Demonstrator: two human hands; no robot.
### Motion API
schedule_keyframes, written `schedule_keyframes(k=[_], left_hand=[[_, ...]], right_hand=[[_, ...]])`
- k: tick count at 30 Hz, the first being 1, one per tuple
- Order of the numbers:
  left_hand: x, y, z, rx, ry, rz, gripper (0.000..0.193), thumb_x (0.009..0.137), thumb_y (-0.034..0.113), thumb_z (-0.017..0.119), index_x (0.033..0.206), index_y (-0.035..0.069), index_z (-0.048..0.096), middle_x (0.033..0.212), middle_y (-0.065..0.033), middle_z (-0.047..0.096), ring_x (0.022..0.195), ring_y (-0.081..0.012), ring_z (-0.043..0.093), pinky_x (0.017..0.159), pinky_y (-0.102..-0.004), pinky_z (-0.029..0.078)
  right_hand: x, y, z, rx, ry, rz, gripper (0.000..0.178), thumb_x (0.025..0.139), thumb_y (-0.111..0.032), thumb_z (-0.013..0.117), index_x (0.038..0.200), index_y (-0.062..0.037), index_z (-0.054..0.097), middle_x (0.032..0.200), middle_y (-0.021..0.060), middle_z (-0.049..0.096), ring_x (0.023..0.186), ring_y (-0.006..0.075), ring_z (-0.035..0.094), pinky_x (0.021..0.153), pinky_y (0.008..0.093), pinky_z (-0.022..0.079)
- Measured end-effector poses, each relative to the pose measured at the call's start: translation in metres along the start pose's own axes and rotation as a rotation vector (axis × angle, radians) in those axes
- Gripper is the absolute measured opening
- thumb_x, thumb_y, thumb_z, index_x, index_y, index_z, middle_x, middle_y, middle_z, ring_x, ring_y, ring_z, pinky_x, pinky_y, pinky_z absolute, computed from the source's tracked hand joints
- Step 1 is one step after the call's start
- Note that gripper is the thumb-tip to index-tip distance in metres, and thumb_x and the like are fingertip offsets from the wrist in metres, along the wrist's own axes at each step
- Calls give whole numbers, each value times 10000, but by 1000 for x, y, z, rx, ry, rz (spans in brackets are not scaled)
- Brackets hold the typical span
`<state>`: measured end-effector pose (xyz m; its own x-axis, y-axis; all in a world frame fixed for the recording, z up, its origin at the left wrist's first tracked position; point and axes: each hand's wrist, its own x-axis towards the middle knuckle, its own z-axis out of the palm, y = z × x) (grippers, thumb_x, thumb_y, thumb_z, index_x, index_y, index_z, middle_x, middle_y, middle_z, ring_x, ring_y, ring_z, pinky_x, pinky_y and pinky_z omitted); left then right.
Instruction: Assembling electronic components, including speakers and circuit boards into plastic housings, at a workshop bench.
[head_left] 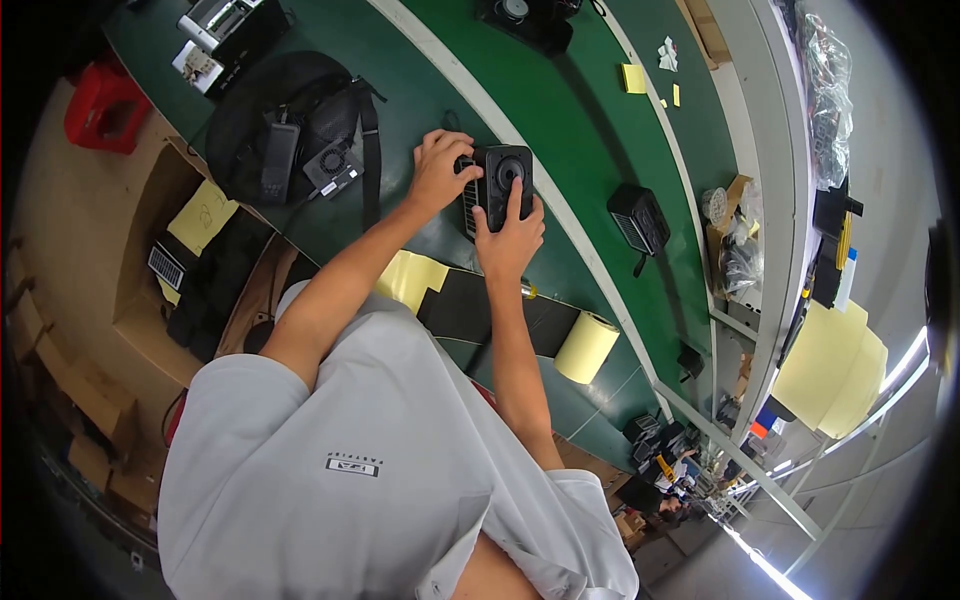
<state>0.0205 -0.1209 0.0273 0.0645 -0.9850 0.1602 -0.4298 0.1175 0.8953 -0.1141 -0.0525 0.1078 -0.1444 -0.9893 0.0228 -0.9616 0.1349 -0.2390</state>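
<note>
A black box-shaped device [493, 160] with a round, speaker-like ring on its face and a ribbed side stands on the green bench in front of me. My left hand [440, 175] grips its left side near the top, thumb and fingers bent against the edge. From below, my right hand [512, 238] clasps its lower part, with one finger laid on the round ring and others along the right edge. Both palms hide part of the casing. What the left fingertips press on cannot be made out.
At left, a round black bag [245, 150] carries a dark handheld unit [281, 160] and a small fan module [333, 168]. Near my body lies a yellow roll [586, 348]. A similar black device [638, 218] sits on the green belt [590, 120] beyond the pale rail [590, 245].
</note>
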Motion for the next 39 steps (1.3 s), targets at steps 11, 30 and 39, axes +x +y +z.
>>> schedule_keyframes(k=[11, 30, 39], left_hand=[[8, -2, -3, 12, -37, 0, 315, 686, 278, 838, 913, 101, 711, 1267, -1, 595, 1271, -293, 425, 1016, -467, 338], [2, -1, -1, -7, -10, -58, 279, 680, 275, 833, 875, 114, 715, 1256, 0, 598, 1259, -284, 435, 1007, -458, 341], [0, -1, 2, -4, -5, -77, 321, 654, 278, 842, 894, 112, 709, 1266, -6, 596, 1253, -286, 444, 999, -462, 343]], right_hand=[[3, -3, -5, -75, 16, -33, 852, 788, -416, 766, 1527, -238, 381, 1404, 291, 397, 1139, 443, 486, 933, 522, 407], [0, -9, -12, -137, 18, -51, 814, 793, -414, 766, 1508, -236, 420, 1385, 290, 417, 1114, 448, 518, 929, 521, 427], [1, 1, -4, -128, 25, -91, 853, 787, -458, 757, 1526, -247, 386, 1403, 289, 405, 1080, 424, 508, 880, 501, 422]])
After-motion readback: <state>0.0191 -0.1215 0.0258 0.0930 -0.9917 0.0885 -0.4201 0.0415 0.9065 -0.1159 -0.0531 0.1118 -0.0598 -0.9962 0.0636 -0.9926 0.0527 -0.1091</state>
